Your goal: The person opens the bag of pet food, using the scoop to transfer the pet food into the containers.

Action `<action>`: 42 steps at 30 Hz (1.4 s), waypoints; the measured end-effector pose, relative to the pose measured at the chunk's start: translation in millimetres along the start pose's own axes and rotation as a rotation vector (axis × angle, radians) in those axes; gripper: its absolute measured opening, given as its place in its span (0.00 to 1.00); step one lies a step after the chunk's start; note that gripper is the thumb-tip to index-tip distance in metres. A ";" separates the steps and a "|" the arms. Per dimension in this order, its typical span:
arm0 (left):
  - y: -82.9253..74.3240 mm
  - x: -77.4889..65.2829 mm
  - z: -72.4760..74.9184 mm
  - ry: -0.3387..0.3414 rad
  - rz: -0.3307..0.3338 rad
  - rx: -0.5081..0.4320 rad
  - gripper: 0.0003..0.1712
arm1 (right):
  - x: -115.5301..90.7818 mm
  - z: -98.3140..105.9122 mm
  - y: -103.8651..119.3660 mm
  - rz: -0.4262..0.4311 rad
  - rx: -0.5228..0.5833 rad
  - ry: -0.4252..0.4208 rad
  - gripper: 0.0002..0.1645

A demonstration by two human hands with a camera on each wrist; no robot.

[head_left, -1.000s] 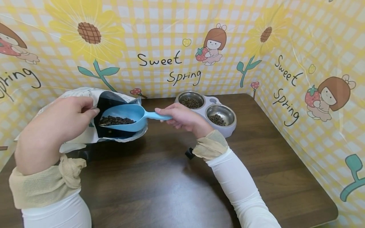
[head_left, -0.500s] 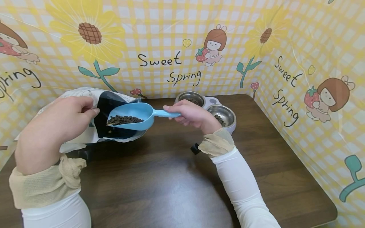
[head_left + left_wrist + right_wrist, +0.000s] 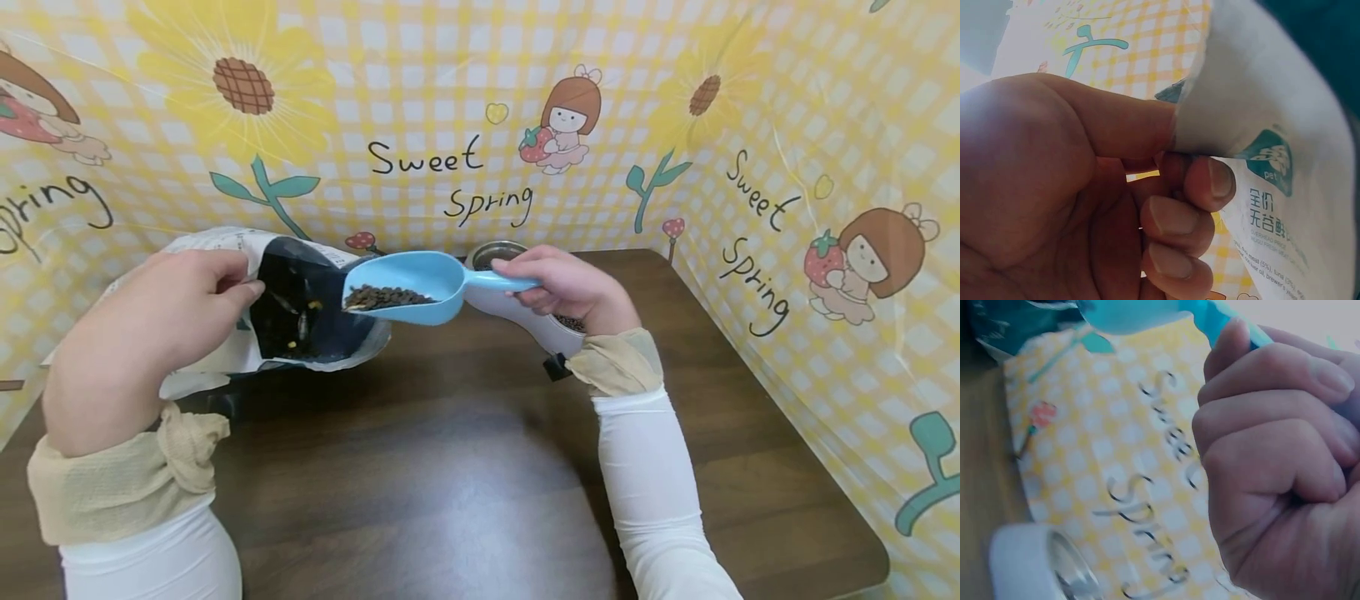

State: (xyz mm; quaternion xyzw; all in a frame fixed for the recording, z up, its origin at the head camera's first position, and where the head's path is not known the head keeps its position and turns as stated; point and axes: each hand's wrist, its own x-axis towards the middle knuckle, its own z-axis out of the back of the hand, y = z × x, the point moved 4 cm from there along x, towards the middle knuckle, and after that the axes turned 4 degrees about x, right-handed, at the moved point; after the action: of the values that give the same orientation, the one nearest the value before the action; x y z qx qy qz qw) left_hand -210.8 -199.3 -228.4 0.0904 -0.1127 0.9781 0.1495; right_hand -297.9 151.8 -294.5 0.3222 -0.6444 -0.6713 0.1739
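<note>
pebbly kibble point(image 3: 392, 297) in rounded scoop point(image 3: 441, 308)

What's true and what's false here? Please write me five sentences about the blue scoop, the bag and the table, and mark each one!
1. The right grip holds the blue scoop. True.
2. The blue scoop is empty. False: brown kibble lies in it.
3. The left grip pinches the pet food bag. True.
4. The pet food bag's mouth is closed tight. False: it is wide open.
5. The table is brown. True.
</note>
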 end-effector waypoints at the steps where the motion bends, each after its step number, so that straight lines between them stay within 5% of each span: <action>1: 0.0 -0.2 0.2 -0.002 -0.001 0.002 0.20 | -4.4 5.2 1.0 0.005 0.017 -0.007 0.25; 7: 0.1 -0.7 0.5 0.001 -0.003 0.004 0.20 | -32.9 35.6 4.4 0.026 0.095 -0.063 0.23; 19: -2.5 -0.7 0.8 0.007 -0.008 -0.004 0.20 | -99.2 94.5 -1.4 0.055 0.071 -0.233 0.24; 26: -2.3 -0.8 0.6 0.023 -0.009 -0.001 0.21 | -135.3 119.7 -10.5 0.051 0.100 -0.251 0.26; 42: 0.7 -1.9 -0.8 0.012 -0.010 -0.011 0.20 | -180.3 158.7 -36.0 0.015 0.132 -0.388 0.26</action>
State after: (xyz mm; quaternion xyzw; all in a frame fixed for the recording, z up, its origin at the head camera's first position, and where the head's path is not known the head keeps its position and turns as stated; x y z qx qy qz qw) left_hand -209.3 -200.2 -229.7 0.0841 -0.1166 0.9773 0.1556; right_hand -263.6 392.2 -298.2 0.1929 -0.7108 -0.6758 0.0299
